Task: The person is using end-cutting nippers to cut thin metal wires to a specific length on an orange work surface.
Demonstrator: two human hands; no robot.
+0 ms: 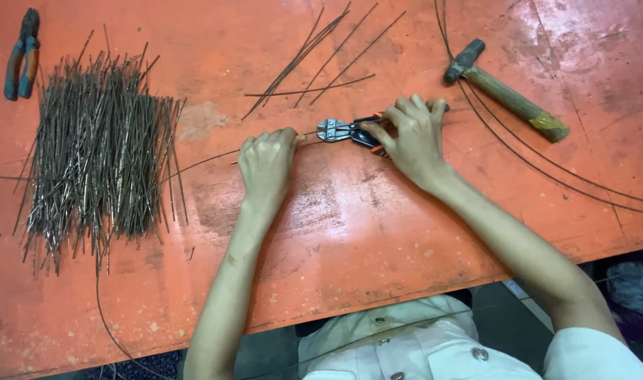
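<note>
- Right hand (414, 137) clenched on handles of small bolt cutter (346, 131), mid-desk (349, 232).
- Left hand (267, 160) closed, pinning long wire (202, 162) flat; wire running into cutter's head.
- Wire judged thin, stiff, springy, light; best held close beside the cut.
- Pile of cut wire lengths (100, 158) at left; hammer (504, 91), pliers (22, 55) apart.

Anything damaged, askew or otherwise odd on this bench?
The orange table is worn, its paint scuffed and chipped in patches. A few cut wires lie fanned apart from the big pile. Otherwise nothing stands out.
</note>
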